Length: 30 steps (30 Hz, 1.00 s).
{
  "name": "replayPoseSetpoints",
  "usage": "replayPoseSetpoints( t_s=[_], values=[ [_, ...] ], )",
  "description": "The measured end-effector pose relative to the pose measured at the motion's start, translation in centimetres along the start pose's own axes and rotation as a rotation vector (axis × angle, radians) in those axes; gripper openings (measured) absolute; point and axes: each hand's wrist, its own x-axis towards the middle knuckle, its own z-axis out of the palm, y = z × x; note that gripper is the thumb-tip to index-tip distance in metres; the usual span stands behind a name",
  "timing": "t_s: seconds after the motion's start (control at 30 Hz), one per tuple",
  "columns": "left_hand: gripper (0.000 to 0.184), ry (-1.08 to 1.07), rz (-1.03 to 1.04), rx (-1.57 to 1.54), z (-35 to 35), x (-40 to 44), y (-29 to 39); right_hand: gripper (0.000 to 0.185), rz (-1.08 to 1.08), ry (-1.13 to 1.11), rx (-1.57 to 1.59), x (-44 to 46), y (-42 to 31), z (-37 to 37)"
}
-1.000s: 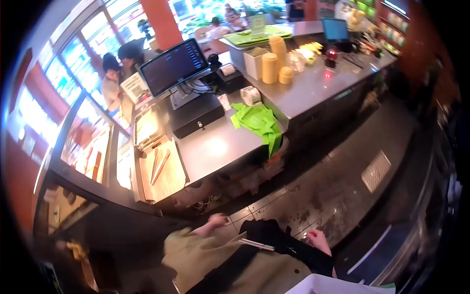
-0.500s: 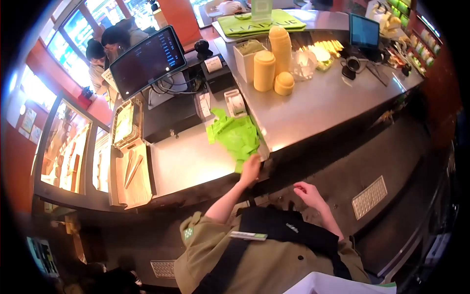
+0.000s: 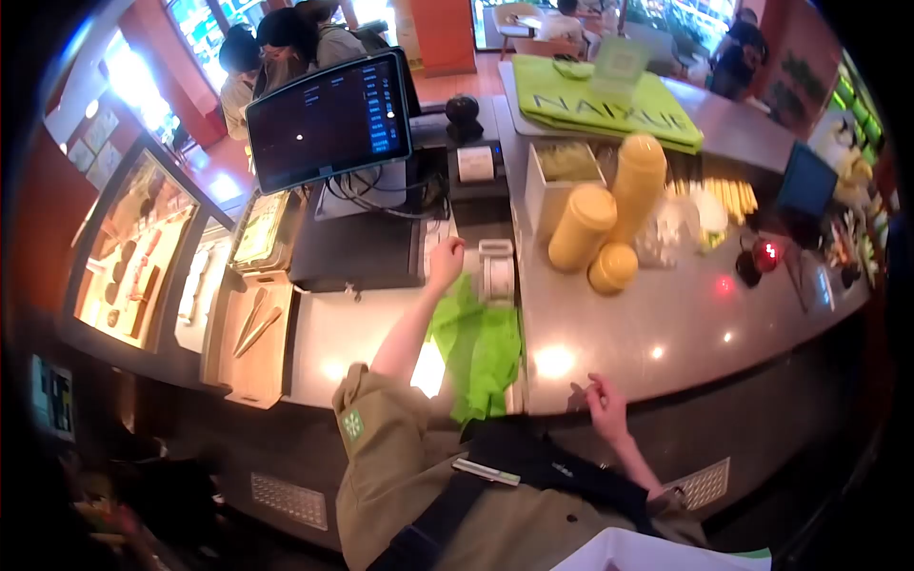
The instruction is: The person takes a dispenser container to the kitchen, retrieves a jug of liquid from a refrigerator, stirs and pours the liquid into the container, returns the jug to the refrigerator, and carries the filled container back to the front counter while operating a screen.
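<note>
My left hand (image 3: pixel 446 264) is closed over the counter beside the white paper slips (image 3: pixel 436 235). Its fingertips are too small to show whether they hold anything. Just below it a green plastic bag (image 3: pixel 481 352) lies spread and crumpled, no longer touched by my fingers. A white roll holder (image 3: pixel 496 271) stands right of that hand. Near the counter's front edge hangs my right hand (image 3: pixel 607 407), fingers loosely bent and apart, with nothing in it.
A touchscreen monitor (image 3: pixel 333 119) and receipt printer (image 3: pixel 476 167) stand behind. Stacked yellow cups (image 3: pixel 583 228), a white box (image 3: pixel 547 205) and a green NAIXUE bag (image 3: pixel 600 100) are to the right. Tongs (image 3: pixel 255 328) lie on a wooden tray (image 3: pixel 249 381) at left.
My left hand has let go of the green bag and moved away from me, up to the paper slips. My right hand has come over the counter edge. The view has shifted.
</note>
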Motion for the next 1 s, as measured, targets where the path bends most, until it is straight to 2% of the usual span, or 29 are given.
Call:
replayPoseSetpoints(
  t_s=[0.03,0.07,0.1,0.17,0.27,0.3,0.33,0.4,0.43,0.47,0.5,0.53,0.57,0.6,0.63,0.67,0.7,0.73,0.77,0.8,0.83,0.87,0.9,0.97,1.0],
  values=[
    [0.018,-0.083,-0.104,0.111,0.4,3.2,-0.9,0.022,-0.030,0.005,-0.046,1.4,-0.2,0.3],
    [0.020,0.004,-0.015,0.107,1.5,6.1,-2.6,0.023,-0.028,0.050,-0.024,2.3,0.5,1.3],
    [0.021,-0.030,-0.042,0.118,2.0,8.7,-3.2,0.022,0.018,0.101,0.071,3.0,0.9,2.5],
    [0.022,0.039,-0.085,0.195,3.7,13.2,-4.6,0.022,0.005,0.150,0.129,4.1,2.6,4.4],
    [0.032,0.200,-0.126,0.308,6.9,17.6,-7.1,0.019,-0.006,0.314,0.050,3.9,5.3,7.2],
    [0.031,0.230,-0.200,0.324,7.9,18.5,-7.9,0.018,0.029,0.316,0.023,4.0,5.3,7.6],
    [0.025,0.110,-0.325,0.046,8.9,19.6,-9.9,0.017,0.068,0.332,-0.003,4.5,3.5,7.5],
    [0.023,0.209,-0.478,-0.159,7.6,18.9,-7.7,0.015,0.134,0.400,-0.040,4.3,4.1,7.9],
    [0.023,0.274,-0.409,-0.106,9.0,19.1,-10.7,0.016,0.131,0.394,-0.107,4.4,3.8,8.1],
    [0.021,0.318,-0.305,-0.285,10.5,19.2,-13.7,0.016,0.135,0.404,-0.174,4.8,3.5,7.9],
    [0.011,0.420,-0.140,0.052,9.4,18.5,-12.1,0.016,0.154,0.426,-0.241,4.8,3.1,7.8],
    [0.012,0.423,-0.163,0.070,7.2,17.4,-7.7,0.016,0.092,0.461,-0.285,5.0,3.6,8.0],
    [0.015,0.541,-0.180,-0.086,6.3,16.1,-5.1,0.016,0.201,0.425,-0.233,5.3,2.1,7.4],
    [0.018,0.574,0.018,-0.058,4.4,13.8,-1.2,0.017,0.303,0.381,-0.166,5.3,0.6,7.1],
    [0.022,0.577,0.037,-0.286,3.5,11.3,3.2,0.018,0.241,0.354,-0.058,5.5,1.2,7.1],
    [0.023,0.303,-0.093,-0.429,1.8,7.6,8.5,0.024,0.156,0.299,0.045,5.7,2.3,7.2],
    [0.021,0.148,0.007,-0.582,2.5,4.2,9.0,0.028,0.155,0.276,0.168,6.0,1.1,7.2],
    [0.018,0.006,0.172,-0.449,2.1,0.4,12.3,0.033,0.147,0.271,0.289,6.1,-0.3,6.8],
    [0.020,-0.295,0.022,-0.698,1.6,-3.6,15.9,0.034,0.159,0.237,0.478,5.9,-2.2,6.0],
    [0.019,-0.534,0.029,-0.754,2.3,-6.8,16.6,0.034,0.143,0.218,0.666,5.4,-3.9,4.7],
    [0.021,-0.597,0.073,-0.831,2.6,-10.1,19.2,0.038,0.029,0.400,0.427,4.3,-5.1,4.0],
    [0.023,-0.786,0.039,-0.861,3.3,-12.1,19.5,0.036,-0.072,0.613,0.237,2.1,-6.7,3.0],
    [0.025,-0.967,-0.008,-0.872,4.1,-14.2,19.7,0.028,0.026,0.778,0.021,0.5,-3.1,3.5],
    [0.026,-1.204,-0.003,-0.619,5.0,-17.8,22.9,0.020,0.289,0.775,0.060,-6.3,-4.9,0.2],
    [0.027,-1.271,0.008,-0.486,5.7,-19.4,24.8,0.018,0.243,0.939,0.065,-9.5,-4.5,-0.3]
  ],
)
